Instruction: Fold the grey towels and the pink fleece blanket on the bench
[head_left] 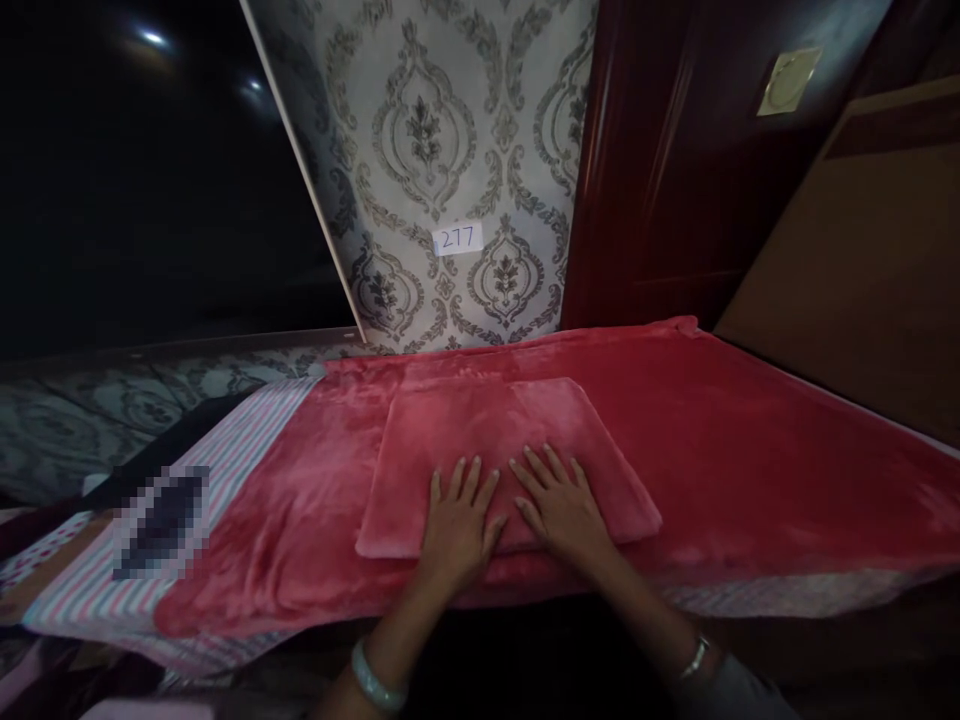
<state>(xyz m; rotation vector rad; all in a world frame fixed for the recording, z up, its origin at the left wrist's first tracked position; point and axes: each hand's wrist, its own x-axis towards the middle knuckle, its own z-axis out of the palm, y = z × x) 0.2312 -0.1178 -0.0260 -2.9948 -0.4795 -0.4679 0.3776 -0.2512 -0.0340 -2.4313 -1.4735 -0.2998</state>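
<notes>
A pinkish-red plush cushion cover or folded plush cloth [450, 425], roughly rectangular, lies flat in front of me; its exact kind I cannot tell. My left hand [459, 520] rests palm down on its near part, fingers spread and pointing away from me. Beside it, my right hand [562, 505] lies flat on the same plush piece, its fingers also apart. The two thumbs point toward each other with a small gap between. Underneath spreads a larger red plush blanket [735, 450], which covers most of the surface.
A striped cloth [255, 450] shows at the left, with a blurred dark patch on it. Behind stand a patterned wall with a paper label [458, 238] and a large dark screen [150, 180]. A brown cardboard-like panel [862, 270] leans along the right side.
</notes>
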